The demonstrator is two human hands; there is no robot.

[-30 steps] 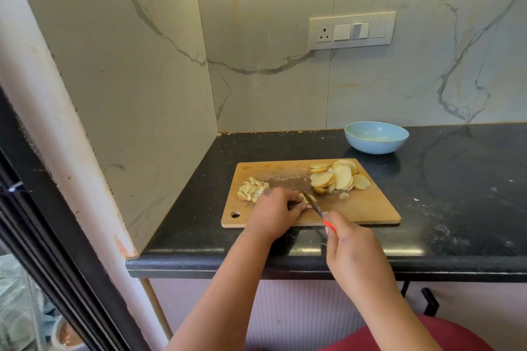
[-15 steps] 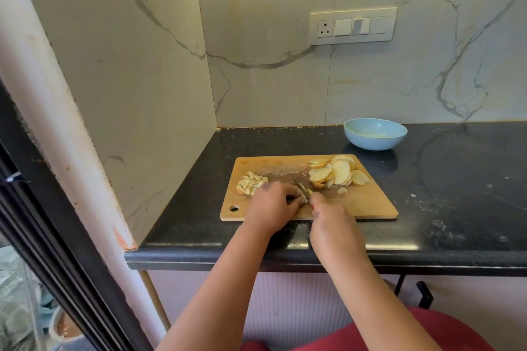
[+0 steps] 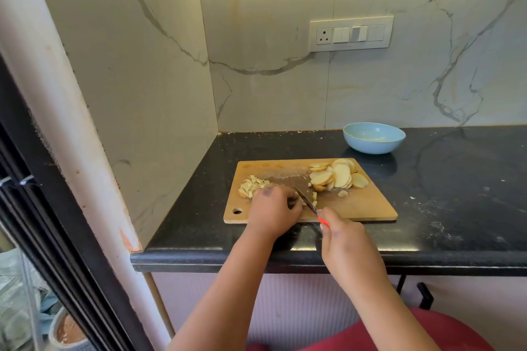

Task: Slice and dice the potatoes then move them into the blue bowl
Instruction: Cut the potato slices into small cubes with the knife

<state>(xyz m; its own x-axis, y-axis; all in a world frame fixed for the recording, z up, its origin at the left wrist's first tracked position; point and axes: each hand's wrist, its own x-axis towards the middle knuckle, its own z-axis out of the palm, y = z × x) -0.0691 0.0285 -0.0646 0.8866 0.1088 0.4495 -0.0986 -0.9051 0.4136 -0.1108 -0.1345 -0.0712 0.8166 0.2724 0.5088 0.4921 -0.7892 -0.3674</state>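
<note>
A wooden cutting board [image 3: 368,206] lies on the black counter. A pile of potato slices [image 3: 339,177] sits at its back right, and a heap of diced potato [image 3: 251,186] at its left. My left hand [image 3: 272,208] is curled over a potato piece near the board's front, with cut bits [image 3: 313,199] just right of it. My right hand [image 3: 346,242] grips the red handle of a small knife [image 3: 306,199], whose blade is angled down into those bits. The blue bowl [image 3: 373,138] stands behind the board, and its inside looks bare.
The counter's front edge [image 3: 285,262] runs just below the board. Marble walls close in the back and left sides. A switch panel [image 3: 350,34] is on the back wall. A red seat [image 3: 399,333] is below me. White crumbs speckle the counter to the right.
My right hand pushed forward over the board beside my left hand, then drew back toward the front edge, with the knife's red handle visible again. The left hand stayed in place.
</note>
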